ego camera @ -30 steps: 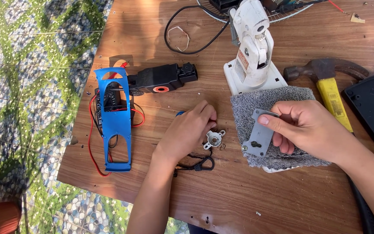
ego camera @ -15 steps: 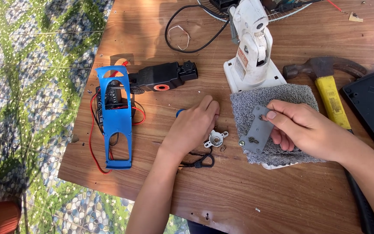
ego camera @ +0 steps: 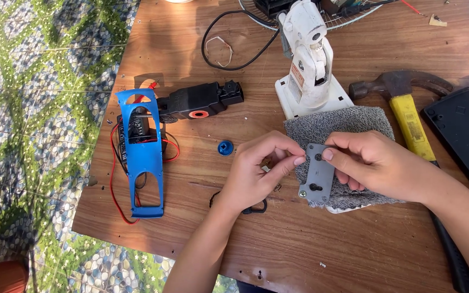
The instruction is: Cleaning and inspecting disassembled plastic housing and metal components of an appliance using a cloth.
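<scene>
Pinching a small grey metal plate at its top edge, the right hand has its grip clamped on the plate, thumb and forefinger together over a hole. The left hand meets the plate's left edge, fingertips closed against it. Both work above a grey cloth on the wooden table. Farther left lie a blue cap and blue plastic housing. Beyond stand a white fan base and a yellow-handled hammer.
</scene>
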